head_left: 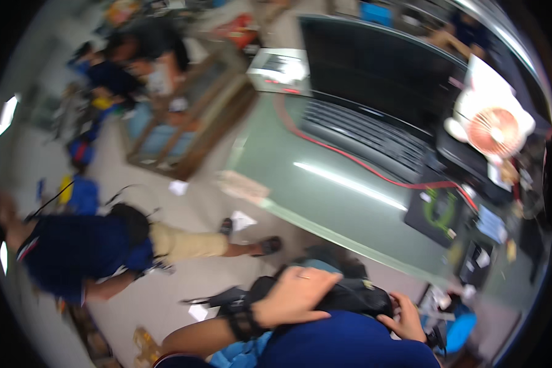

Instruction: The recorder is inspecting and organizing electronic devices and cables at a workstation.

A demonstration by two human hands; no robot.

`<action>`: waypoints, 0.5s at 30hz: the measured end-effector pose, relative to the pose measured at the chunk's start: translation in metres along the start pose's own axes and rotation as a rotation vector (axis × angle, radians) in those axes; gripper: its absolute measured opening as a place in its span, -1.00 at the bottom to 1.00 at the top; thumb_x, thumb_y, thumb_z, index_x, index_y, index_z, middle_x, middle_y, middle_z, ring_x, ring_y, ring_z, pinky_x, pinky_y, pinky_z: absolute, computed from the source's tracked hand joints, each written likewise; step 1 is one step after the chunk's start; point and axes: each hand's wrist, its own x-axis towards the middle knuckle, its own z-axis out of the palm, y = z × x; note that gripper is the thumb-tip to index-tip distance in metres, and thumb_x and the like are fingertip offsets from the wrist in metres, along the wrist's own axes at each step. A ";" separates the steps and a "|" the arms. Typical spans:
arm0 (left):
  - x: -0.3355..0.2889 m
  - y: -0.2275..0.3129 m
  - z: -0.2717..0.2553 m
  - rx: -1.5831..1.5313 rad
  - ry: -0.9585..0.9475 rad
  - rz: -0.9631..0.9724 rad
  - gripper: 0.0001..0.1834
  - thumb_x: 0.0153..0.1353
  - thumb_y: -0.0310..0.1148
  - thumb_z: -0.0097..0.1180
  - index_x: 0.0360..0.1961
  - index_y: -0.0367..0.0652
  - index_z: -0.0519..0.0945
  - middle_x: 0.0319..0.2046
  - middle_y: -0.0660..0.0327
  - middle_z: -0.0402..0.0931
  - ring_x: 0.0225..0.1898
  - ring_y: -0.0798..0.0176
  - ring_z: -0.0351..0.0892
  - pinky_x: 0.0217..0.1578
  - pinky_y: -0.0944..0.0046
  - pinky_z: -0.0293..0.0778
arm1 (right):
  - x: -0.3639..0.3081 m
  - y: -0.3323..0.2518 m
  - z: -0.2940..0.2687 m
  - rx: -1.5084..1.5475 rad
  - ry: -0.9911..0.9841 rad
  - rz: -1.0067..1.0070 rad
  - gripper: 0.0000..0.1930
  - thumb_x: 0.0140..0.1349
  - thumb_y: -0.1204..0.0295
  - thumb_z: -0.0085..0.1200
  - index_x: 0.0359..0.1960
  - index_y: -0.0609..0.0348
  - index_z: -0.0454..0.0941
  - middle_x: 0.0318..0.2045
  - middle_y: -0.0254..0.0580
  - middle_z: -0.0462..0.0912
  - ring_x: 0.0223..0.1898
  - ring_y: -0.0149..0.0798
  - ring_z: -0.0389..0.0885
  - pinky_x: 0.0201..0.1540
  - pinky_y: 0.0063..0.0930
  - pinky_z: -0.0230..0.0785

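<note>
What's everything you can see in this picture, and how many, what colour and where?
Desk: 1, greenish, middle to right
Screen: 1, black, back of desk
Keyboard: 1, black, before screen
Fan: 1, white and pink, right of screen
Box: 1, whitish, left of screen
Cord: 1, red, across desk
Frame: 1, brown, upper left
Papers: at least 3, white, floor
Person: 1 nearby, dark blue top, left; others blurred farther off
Bundle: 1, black, bottom middle; kind unclear
Left hand: 1, black wristband, on bundle
Right hand: 1, at bundle's right end
Small clutter: too blurred to count
</note>
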 end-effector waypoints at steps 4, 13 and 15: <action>0.006 -0.008 0.054 -0.047 -0.181 -0.166 -0.21 -0.12 -0.21 0.36 0.14 -0.17 0.28 -0.13 0.11 0.46 -0.08 0.05 0.52 -0.22 0.09 0.42 | 0.000 0.090 0.017 -0.137 -0.157 -0.085 -0.41 -0.16 0.44 0.31 0.00 0.17 0.40 -0.27 0.09 0.59 -0.23 0.10 0.61 -0.16 -0.23 0.44; -0.025 -0.015 0.039 -0.165 -0.105 -0.140 -0.42 -0.13 -0.46 0.20 0.01 -0.10 0.34 -0.27 0.13 0.56 -0.17 0.01 0.57 -0.29 0.07 0.43 | 0.008 0.061 0.029 -0.282 -0.027 -0.282 -0.49 -0.08 0.38 0.26 -0.02 0.15 0.44 -0.31 0.06 0.60 -0.28 0.03 0.64 -0.15 -0.28 0.45; -0.032 -0.022 0.033 -0.122 -0.164 -0.227 -0.43 -0.11 -0.45 0.18 0.02 -0.07 0.35 -0.27 0.20 0.57 -0.15 0.06 0.57 -0.24 0.09 0.38 | 0.008 0.056 0.030 -0.313 0.021 -0.292 -0.50 -0.06 0.37 0.26 -0.02 0.15 0.44 -0.32 0.05 0.61 -0.29 0.01 0.64 -0.15 -0.29 0.45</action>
